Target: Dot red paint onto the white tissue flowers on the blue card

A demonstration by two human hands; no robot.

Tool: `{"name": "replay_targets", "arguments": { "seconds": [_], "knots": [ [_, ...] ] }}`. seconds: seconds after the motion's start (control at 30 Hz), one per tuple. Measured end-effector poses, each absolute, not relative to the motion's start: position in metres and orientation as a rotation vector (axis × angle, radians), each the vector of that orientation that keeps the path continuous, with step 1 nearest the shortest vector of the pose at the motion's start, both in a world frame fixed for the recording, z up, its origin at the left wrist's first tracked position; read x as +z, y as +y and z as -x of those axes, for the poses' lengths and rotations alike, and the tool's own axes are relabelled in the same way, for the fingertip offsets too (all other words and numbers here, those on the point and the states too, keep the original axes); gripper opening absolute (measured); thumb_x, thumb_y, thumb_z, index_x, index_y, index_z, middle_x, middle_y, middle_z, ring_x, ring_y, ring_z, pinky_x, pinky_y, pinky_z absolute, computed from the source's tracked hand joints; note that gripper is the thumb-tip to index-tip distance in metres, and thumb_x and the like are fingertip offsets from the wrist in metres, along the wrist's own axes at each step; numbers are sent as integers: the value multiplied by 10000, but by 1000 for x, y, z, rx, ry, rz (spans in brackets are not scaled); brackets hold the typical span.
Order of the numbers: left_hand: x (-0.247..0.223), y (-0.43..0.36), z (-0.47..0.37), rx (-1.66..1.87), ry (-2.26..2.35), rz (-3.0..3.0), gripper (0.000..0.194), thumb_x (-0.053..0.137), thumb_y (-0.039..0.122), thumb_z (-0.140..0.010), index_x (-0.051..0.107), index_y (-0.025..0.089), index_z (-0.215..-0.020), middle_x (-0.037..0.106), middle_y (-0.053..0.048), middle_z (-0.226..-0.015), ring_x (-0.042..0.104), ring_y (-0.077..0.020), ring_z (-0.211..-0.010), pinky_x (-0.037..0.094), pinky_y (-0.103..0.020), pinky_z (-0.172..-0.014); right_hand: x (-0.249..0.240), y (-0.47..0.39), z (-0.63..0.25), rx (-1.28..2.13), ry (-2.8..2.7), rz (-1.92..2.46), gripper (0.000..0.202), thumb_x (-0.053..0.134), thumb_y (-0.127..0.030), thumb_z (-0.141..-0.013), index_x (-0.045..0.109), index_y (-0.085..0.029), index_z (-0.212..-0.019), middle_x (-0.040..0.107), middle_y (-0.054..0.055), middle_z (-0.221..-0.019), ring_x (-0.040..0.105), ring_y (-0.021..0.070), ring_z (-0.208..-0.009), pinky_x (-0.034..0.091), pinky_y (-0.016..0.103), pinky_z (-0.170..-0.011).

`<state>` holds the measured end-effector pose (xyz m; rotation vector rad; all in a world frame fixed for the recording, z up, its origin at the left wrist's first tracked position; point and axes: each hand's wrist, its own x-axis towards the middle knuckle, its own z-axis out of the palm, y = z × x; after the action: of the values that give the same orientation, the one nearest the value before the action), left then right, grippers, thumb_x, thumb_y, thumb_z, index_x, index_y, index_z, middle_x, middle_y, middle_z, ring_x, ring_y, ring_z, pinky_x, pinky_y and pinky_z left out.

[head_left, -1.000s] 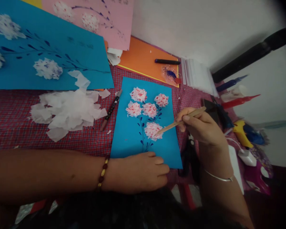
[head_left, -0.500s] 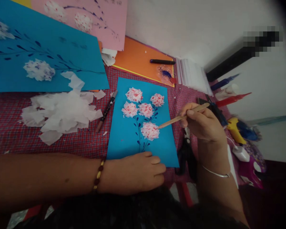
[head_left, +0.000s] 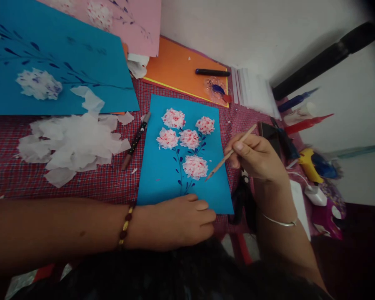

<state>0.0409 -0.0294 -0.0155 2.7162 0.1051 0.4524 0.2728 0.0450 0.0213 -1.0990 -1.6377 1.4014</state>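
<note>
A blue sheet (head_left: 150, 166) lies on the table, bearing several crumpled-paper flowers (head_left: 195, 167) in white with red specks, plus painted dark blue stems and leaves. My right hand (head_left: 253, 156) pinches a thin wooden stick (head_left: 233, 152), slanted so its lower tip points at the sheet just right of the lowest flower. Whether the tip touches is hard to tell. A tiny white scrap sits near that flower. Across the sheet's near edge rests my left hand (head_left: 178, 223), its fingers curled closed; their undersides are hidden.
Left of the sheet are a dark marker (head_left: 136, 141) and a heap of white paper pieces (head_left: 75, 143). Larger blue (head_left: 90, 71) and pink (head_left: 143, 25) flower sheets lie beyond. A black pen (head_left: 212, 72) rests on orange card (head_left: 171, 58). Black-handled scissors (head_left: 242, 200) lie at right.
The wooden stick's tip has moved off the lowest flower, down and slightly left, and the stick is steeper. My left hand stays on the near edge. The view has shifted slightly.
</note>
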Motion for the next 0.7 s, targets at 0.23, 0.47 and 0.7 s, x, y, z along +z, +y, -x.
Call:
{"name": "replay_targets", "arguments": {
  "seconds": [0.23, 0.47, 0.7],
  "knots": [
    [-16, -30, -41, 442, 108, -2709, 39, 573, 179, -899, 601, 157, -883, 590, -32, -910, 505, -173, -830, 373, -325, -687, 19, 46, -267, 1309, -1747, 1158, 184, 603, -356, -898, 724, -227, -847, 630, -7, -598, 565, 84, -491, 436, 231, -466],
    [-18, -31, -43, 468, 131, -2702, 15, 603, 179, -881, 601, 164, -883, 602, -32, -911, 513, -178, -836, 386, -329, -676, 30, 35, -258, 1233, -1835, 1154, 199, 599, -353, -900, 706, -238, -778, 630, 15, -641, 568, 100, -514, 445, 272, -479],
    [-13, -29, -41, 379, 101, -2712, 24, 578, 180, -899, 583, 161, -884, 587, -40, -922, 492, -173, -826, 383, -326, -688, 29, 44, -276, 1113, -1688, 1159, 177, 553, -330, -932, 667, -226, -846, 568, -19, -574, 519, 86, -482, 388, 251, -457]
  ]
}}
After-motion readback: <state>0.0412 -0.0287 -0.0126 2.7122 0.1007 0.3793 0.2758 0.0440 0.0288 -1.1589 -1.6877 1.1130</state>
